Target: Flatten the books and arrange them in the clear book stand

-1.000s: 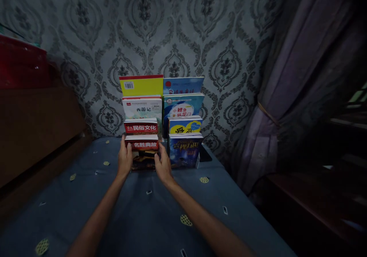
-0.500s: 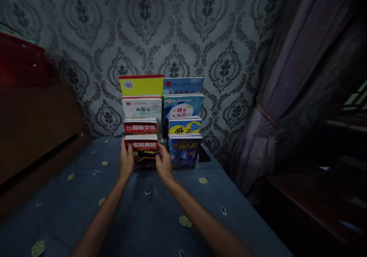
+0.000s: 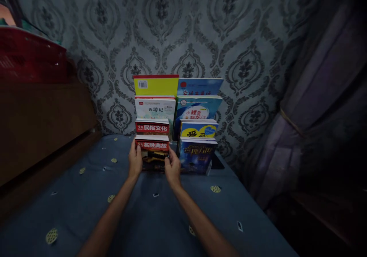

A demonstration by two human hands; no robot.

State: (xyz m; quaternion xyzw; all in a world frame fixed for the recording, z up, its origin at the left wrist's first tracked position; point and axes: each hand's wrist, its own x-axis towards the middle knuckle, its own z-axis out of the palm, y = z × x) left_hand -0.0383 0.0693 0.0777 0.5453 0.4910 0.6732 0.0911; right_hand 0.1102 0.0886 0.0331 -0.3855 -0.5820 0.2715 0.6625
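Observation:
Two stepped rows of books stand against the patterned wall on a blue cloth [image 3: 149,215]. Both my hands grip the front book of the left row, a red-banded book [image 3: 152,150] with white characters. My left hand [image 3: 135,161] holds its left edge, thumb on the cover. My right hand [image 3: 172,167] clasps its right edge. Behind it rise another red-titled book [image 3: 152,127], a white book [image 3: 155,108] and a yellow book [image 3: 155,85]. The right row starts with a dark blue book [image 3: 196,154] beside my right hand.
A brown wooden headboard or cabinet [image 3: 40,127] runs along the left, with a red box [image 3: 28,56] on top. Purple curtains [image 3: 312,108] tied with a cord hang at the right. Dark furniture [image 3: 329,215] sits low at the right.
The view has swung left, so the books and hands sit further right in the picture. Both hands keep their grip on the front red-banded book; their hold looks unchanged.

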